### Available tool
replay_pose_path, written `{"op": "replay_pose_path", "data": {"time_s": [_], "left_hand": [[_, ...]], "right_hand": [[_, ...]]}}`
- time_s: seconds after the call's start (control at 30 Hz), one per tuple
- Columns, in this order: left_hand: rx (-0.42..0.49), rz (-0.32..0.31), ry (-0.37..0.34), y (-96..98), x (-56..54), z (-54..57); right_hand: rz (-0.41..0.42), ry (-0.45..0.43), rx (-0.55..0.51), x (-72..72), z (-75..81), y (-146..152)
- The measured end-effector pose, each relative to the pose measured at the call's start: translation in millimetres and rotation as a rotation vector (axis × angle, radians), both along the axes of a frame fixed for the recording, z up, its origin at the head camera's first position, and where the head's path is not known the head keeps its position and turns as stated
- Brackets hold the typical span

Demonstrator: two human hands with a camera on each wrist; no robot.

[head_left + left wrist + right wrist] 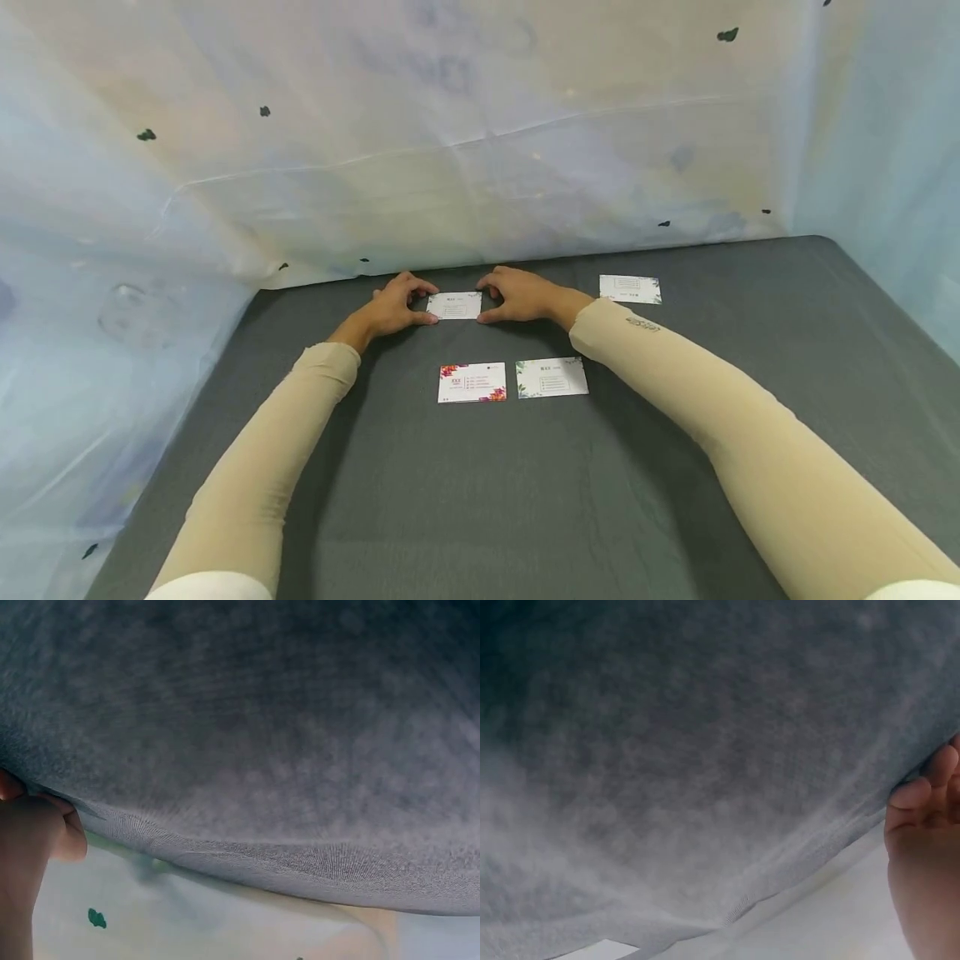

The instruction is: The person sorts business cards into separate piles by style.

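A white business card (454, 308) with grey leaf corners lies near the far edge of the dark cloth. My left hand (393, 307) holds its left end, thumb at the near corner and fingers at the far one. From the other side my right hand (525, 295) grips the right end the same way. In the left wrist view only part of the left hand (37, 836) shows, at the left edge. The right wrist view catches the right hand (930, 832) with bent fingers; the held card is hidden in both wrist views.
Closer to me lie a card with red and orange flowers (472, 382) and, beside it, a card with green leaves (552, 378). Another white card (630, 289) lies beyond my right forearm. Pale patterned sheeting (480, 167) rises behind the dark-covered table (465, 500).
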State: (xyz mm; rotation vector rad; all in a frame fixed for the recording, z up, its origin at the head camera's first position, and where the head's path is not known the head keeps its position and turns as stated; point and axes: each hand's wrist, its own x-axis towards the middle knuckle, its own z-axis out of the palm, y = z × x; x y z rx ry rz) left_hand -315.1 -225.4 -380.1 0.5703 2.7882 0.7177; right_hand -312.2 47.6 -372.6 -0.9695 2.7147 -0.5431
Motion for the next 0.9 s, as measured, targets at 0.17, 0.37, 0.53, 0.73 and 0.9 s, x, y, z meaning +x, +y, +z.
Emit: {"op": "replay_pose_path", "data": {"time_s": [0.17,0.37,0.53,0.73,0.9], "left_hand": [[0.025,0.022,0.045,2.6,-1.2,4.1],[0.031,0.007,0.085,3.4,4.1,2.2],[0.057,-0.001,0.085,0.2,8.7,-5.3],[0.086,0.003,0.083,3.2,3.1,-10.8],[0.118,0.011,0.062,5.1,3.2,-9.3]], "right_hand": [[-0.015,0.025,-0.02,-3.0,5.4,-0.2],[-0.013,-0.023,-0.111,-1.8,3.0,-1.6],[0.004,-0.06,-0.193,-0.6,-5.9,-7.5],[0.003,-0.06,-0.209,-2.9,-5.6,-5.5],[-0.015,-0.049,-0.205,-2.3,-5.5,-4.2]]}}
